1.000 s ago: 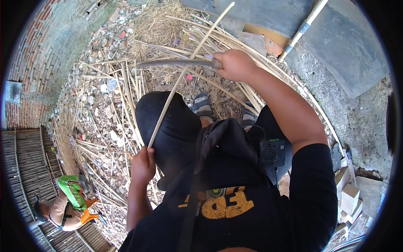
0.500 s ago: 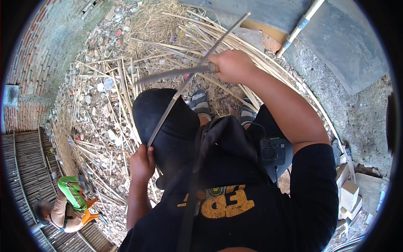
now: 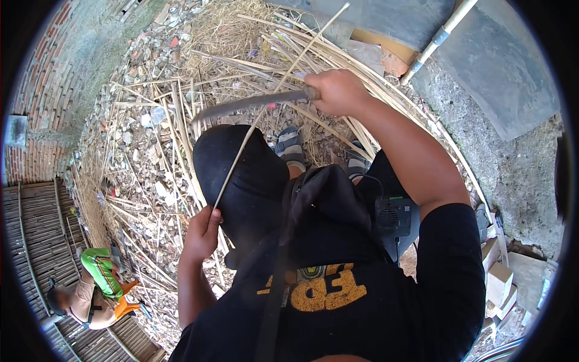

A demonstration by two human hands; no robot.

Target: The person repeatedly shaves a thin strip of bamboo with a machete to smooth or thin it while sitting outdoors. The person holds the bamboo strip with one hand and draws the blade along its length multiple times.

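My left hand [image 3: 202, 234] grips the near end of a long, thin bamboo strip [image 3: 240, 152], which slants up and away to the right across my dark-clad knee. In my right hand [image 3: 338, 92] is the handle of a machete with a long, dark, slightly curved blade [image 3: 253, 104]. The blade points left and lies across the strip beyond the knee; whether its edge touches the strip I cannot tell. Both hands are closed. My sandalled feet [image 3: 291, 145] rest on the littered ground below.
Split bamboo strips [image 3: 362, 69] lie heaped ahead and to the right, beside dry straw [image 3: 226, 33]. A pipe [image 3: 440, 39] leans near a grey wall at right. Another person [image 3: 90, 301] sits at lower left by a bamboo-slat surface [image 3: 36, 229]. A brick wall [image 3: 54, 78] stands at left.
The strip has turned in my left hand, and its far end has shifted slightly left and farther away. The machete blade, blurred before, now appears sharper and a little higher.
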